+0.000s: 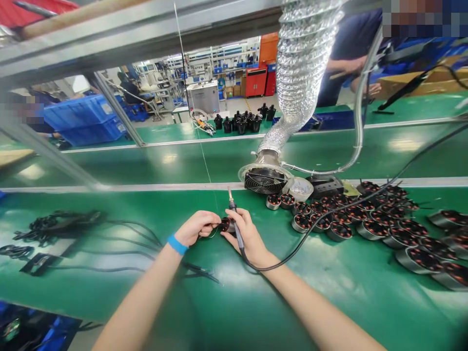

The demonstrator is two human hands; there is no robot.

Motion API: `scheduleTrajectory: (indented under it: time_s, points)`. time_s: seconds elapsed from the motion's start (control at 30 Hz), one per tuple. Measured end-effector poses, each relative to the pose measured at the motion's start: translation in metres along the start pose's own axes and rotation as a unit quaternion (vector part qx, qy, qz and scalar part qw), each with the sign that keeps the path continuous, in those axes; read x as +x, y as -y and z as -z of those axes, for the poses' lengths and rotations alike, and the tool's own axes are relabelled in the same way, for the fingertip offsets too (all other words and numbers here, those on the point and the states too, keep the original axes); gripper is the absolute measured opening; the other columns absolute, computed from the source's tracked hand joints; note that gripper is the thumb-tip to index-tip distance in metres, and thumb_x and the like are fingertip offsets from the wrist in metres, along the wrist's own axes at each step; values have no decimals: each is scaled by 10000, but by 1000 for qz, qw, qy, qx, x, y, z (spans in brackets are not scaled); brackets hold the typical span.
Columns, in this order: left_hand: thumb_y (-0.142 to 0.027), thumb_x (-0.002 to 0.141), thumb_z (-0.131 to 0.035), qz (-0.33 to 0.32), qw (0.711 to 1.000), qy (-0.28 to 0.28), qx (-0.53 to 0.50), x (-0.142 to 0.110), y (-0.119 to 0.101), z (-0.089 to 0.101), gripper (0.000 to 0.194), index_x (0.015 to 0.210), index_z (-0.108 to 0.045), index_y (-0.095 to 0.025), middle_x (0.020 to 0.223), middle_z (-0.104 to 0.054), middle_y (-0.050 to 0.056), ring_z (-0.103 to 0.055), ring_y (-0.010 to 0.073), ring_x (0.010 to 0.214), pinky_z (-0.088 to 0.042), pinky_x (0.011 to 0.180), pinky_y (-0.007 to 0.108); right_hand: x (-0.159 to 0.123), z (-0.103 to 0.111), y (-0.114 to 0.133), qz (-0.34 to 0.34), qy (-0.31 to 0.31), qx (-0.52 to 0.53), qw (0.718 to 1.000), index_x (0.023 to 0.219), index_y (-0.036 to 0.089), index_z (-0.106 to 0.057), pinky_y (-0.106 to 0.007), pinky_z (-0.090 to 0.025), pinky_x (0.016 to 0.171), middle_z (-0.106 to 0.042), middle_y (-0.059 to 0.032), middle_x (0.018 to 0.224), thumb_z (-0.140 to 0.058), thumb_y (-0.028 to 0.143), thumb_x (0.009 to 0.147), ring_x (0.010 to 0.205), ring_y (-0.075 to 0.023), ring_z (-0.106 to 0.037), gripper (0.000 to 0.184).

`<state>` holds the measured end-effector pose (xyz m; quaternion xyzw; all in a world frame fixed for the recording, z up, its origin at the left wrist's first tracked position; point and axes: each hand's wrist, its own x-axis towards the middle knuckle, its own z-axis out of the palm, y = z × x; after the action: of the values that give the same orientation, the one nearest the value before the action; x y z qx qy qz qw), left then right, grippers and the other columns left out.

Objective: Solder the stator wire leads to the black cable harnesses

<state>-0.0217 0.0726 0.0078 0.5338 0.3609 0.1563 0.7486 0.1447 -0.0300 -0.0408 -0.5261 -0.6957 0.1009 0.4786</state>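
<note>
In my right hand (248,236) is a soldering iron (237,231), tip pointing up and away, its black cord trailing over my wrist. The fingers of that same hand also steady a small round motor stator (226,225) with a dark core and copper windings. My left hand (199,228), with a blue band at the wrist, is closed in a pinch at the stator's left edge. A thin wire (207,170) hangs from above down to the pinching fingers, and a loop of it shows below them. The exact pinch point is partly hidden.
Many similar stators (340,230) crowd the right side of the green bench. Ahead stands a fume fan (265,179) on a silver duct (305,63). Black cables (58,226) lie at left. Across the bench are black housings (241,122), blue bins (84,117) and a co-worker's arms (347,66).
</note>
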Motion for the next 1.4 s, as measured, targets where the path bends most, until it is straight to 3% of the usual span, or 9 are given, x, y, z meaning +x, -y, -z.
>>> scheduleTrajectory:
  time_s: [0.23,0.4,0.8,1.1,1.4]
  points:
    - [-285,706,-671,35,999,33,9,6,-3,6,218,651,-514,-145,567,-407,-55,-275,28,436,-141,416,207,0,-1,0,34,0,-45,998,1444,279,-336,-417,-575,892,-444,-130,1262,-588,112,888,1036,-236,-615,632]
    - [-267,690,-663,45,998,33,37,9,-9,10,166,684,-565,-133,527,-397,-62,-290,37,437,-167,417,197,1,-1,2,58,1,-80,995,1464,275,-305,-428,-557,910,-461,-133,1250,-550,77,885,1107,-265,-569,658]
    - [-195,622,-615,17,993,10,116,15,-13,9,77,616,-618,-118,540,-508,-20,-454,74,456,-321,401,191,1,-1,4,61,16,-89,994,1477,252,-298,-429,-559,890,-469,-138,1243,-548,45,864,1082,-273,-569,693]
    - [-184,643,-642,-5,987,13,157,8,-17,8,74,640,-625,-112,577,-549,-16,-491,70,464,-374,419,181,2,-3,3,66,10,-98,993,1431,196,-355,-429,-557,896,-482,-153,1235,-561,42,858,1082,-276,-565,628]
    - [-187,657,-613,-14,978,-20,206,4,-20,4,77,663,-638,-114,596,-560,-15,-512,73,471,-418,443,191,2,-2,3,66,7,-95,993,1447,212,-327,-428,-569,866,-486,-154,1234,-555,47,862,1060,-269,-578,649]
